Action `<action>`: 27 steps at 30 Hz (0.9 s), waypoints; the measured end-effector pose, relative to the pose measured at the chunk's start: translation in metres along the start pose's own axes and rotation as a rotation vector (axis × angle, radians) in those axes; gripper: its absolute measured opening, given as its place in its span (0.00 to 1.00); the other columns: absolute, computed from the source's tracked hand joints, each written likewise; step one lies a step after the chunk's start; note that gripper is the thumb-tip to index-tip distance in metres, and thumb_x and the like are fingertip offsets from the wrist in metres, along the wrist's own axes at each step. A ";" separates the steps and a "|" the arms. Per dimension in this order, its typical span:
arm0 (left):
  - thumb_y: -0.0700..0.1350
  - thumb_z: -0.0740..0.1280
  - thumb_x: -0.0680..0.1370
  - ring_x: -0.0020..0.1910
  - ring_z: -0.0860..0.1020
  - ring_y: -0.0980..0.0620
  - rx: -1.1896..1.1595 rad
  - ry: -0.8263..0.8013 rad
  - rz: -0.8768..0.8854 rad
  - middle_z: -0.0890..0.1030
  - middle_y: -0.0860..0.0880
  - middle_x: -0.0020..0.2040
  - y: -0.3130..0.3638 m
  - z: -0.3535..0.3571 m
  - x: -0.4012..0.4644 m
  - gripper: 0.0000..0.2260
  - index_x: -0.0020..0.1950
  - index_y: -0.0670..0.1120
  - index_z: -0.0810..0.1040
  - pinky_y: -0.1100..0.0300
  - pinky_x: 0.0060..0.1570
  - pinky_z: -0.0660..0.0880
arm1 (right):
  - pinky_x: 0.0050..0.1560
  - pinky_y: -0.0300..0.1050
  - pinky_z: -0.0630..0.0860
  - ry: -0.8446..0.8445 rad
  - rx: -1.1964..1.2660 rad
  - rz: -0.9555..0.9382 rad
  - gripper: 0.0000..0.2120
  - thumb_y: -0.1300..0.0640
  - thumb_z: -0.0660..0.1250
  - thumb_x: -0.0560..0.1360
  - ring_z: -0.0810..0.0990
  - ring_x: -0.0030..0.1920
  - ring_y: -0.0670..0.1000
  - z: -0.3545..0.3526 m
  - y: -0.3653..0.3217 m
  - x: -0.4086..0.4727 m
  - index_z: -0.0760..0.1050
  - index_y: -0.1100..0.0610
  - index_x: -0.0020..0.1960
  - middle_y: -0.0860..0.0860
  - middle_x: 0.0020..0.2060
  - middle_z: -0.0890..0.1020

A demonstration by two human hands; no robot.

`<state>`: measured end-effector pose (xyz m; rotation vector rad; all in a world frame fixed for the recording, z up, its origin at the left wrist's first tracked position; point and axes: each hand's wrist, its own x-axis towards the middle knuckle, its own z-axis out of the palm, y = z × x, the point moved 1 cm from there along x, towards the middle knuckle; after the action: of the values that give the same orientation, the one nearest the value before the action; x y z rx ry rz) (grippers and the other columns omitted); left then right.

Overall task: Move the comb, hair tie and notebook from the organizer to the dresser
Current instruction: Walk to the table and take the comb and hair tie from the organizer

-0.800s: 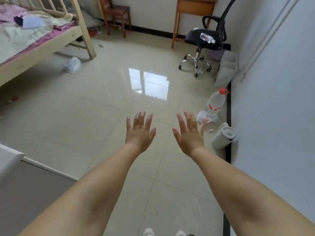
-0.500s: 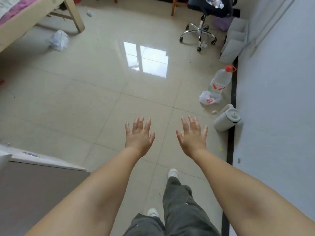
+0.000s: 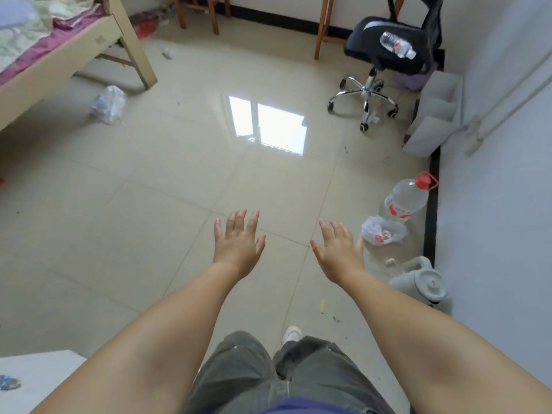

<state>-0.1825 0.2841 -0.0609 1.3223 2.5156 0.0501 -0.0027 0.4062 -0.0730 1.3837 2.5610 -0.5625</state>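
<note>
The person's bare left hand (image 3: pixel 237 245) and bare right hand (image 3: pixel 339 252) are stretched forward side by side over the glossy beige tiled floor (image 3: pixel 149 189), backs up, fingers (image 3: pixel 236 224) spread wide and holding nothing. Below them show grey-green trousers (image 3: pixel 268 377) and the toe of a white shoe (image 3: pixel 291 334).

At the lower left corner sits part of a white flat-topped surface (image 3: pixel 44 372) with a small blue and dark object (image 3: pixel 9 382) at its edge; what that object is cannot be told. The comb, hair tie, notebook and organizer cannot be made out anywhere in the view.

Along the pale wall on the right stand a clear plastic water jug with a red cap (image 3: pixel 407 200), a crumpled white plastic bag with red print (image 3: pixel 383 231) just beside it, and a white kettle-like container (image 3: pixel 424 280) nearer the person. Farther off is a black swivel chair on a chrome base (image 3: pixel 388 49) with a clear plastic bottle (image 3: pixel 397 44) lying on its seat. A light wooden bed frame with pink bedding (image 3: pixel 59 46) fills the upper left, and a crumpled white bag (image 3: pixel 109 104) lies on the floor near it.
</note>
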 end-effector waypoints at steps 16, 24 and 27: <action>0.55 0.47 0.79 0.76 0.47 0.48 0.042 0.037 0.088 0.51 0.46 0.77 -0.040 -0.145 0.458 0.26 0.76 0.51 0.46 0.41 0.73 0.40 | 0.73 0.63 0.46 0.098 0.010 0.016 0.27 0.43 0.47 0.79 0.52 0.76 0.53 -0.156 -0.098 0.442 0.47 0.48 0.75 0.52 0.76 0.56; 0.56 0.46 0.79 0.77 0.46 0.48 0.087 0.031 0.232 0.49 0.47 0.78 0.006 -0.200 0.695 0.26 0.76 0.52 0.44 0.41 0.73 0.40 | 0.73 0.63 0.45 0.168 0.027 0.110 0.27 0.42 0.47 0.78 0.51 0.76 0.53 -0.241 -0.070 0.653 0.47 0.47 0.76 0.52 0.77 0.54; 0.56 0.46 0.79 0.77 0.47 0.48 0.080 0.047 0.217 0.49 0.46 0.78 0.034 -0.219 0.798 0.26 0.76 0.51 0.44 0.42 0.73 0.41 | 0.73 0.63 0.45 0.193 0.016 0.114 0.27 0.42 0.46 0.78 0.51 0.76 0.53 -0.279 -0.049 0.747 0.47 0.47 0.76 0.52 0.77 0.54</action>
<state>-0.6405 0.9734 -0.0418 1.6399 2.4241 0.0281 -0.4494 1.0681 -0.0515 1.6519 2.6051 -0.4517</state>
